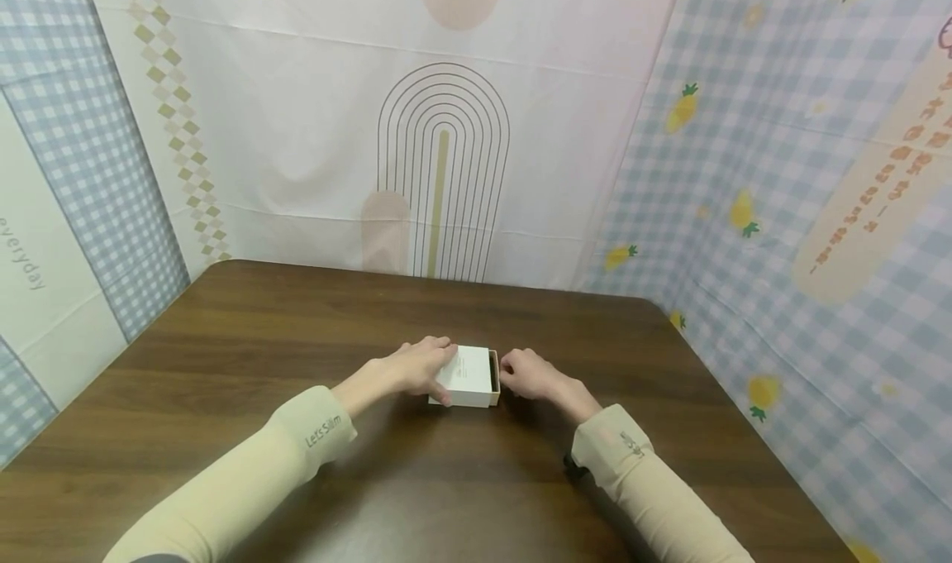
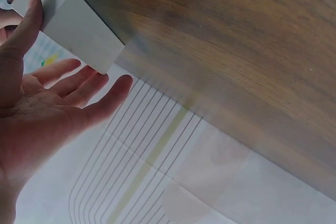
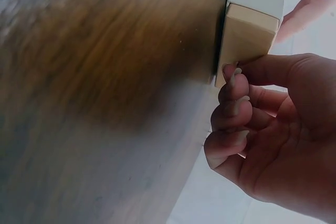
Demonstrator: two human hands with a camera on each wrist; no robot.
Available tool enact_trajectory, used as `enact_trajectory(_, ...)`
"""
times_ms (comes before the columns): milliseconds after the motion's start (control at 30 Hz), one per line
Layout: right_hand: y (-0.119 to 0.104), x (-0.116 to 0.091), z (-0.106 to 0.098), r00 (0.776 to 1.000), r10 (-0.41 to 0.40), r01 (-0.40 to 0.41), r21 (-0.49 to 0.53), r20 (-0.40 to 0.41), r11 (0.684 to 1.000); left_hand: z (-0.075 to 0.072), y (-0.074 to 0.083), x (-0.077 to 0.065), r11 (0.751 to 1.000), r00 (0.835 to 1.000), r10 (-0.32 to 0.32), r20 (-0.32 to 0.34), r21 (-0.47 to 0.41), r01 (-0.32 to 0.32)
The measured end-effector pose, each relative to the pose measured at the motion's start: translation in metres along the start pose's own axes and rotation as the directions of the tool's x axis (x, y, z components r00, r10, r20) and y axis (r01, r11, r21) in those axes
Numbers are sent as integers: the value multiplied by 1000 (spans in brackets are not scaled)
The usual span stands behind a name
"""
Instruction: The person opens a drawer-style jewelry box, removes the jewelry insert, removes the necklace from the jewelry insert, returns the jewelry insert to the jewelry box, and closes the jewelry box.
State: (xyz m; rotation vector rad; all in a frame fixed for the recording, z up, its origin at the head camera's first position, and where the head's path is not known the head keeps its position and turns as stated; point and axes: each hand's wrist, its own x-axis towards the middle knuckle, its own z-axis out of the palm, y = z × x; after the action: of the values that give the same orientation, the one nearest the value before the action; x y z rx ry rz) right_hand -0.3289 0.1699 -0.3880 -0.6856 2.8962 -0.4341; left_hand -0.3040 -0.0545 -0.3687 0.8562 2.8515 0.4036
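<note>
On the table lies a small white drawer box [image 1: 468, 373] with faint print on top. Its tan inner drawer [image 3: 248, 32] sticks out a little on the right, and a dark strip shows inside its opening. My left hand [image 1: 420, 369] holds the white outer sleeve [image 2: 86, 30] from the left, thumb on the near side and fingers across the far part. At the drawer's end is my right hand [image 1: 534, 374], fingers curled, with thumb and forefinger pinching at the end face. What exactly lies between those fingertips is hidden.
The brown wooden table [image 1: 312, 315] spreads around the box. A white patterned cloth [image 1: 297, 133] hangs behind its back edge, and blue checked cloths [image 1: 744, 174] hang at both sides. A dark band [image 1: 574, 466] shows under the right cuff.
</note>
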Motion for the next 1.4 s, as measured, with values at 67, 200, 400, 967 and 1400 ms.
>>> enact_trajectory(67,1,0,0,1000,7,-7,-2,5,1000,0,0,0,1000,1000,9,-6,11,-9)
enact_trajectory(200,4,0,0,1000,14,-14,6,15,1000,1,-1,1,999,1000,22,-18,29,-21)
enact_trajectory(400,7,-3,-3,1000,-2,2,22,11,1000,0,0,1,999,999,26,-22,36,-25)
enact_trajectory(967,18,-5,-7,999,3,-4,29,33,1000,1,0,4,999,1000,10,-8,40,-10)
enact_trajectory(1400,22,-8,-9,999,11,-13,55,34,998,1,1,5,999,1000,6,-5,52,-6)
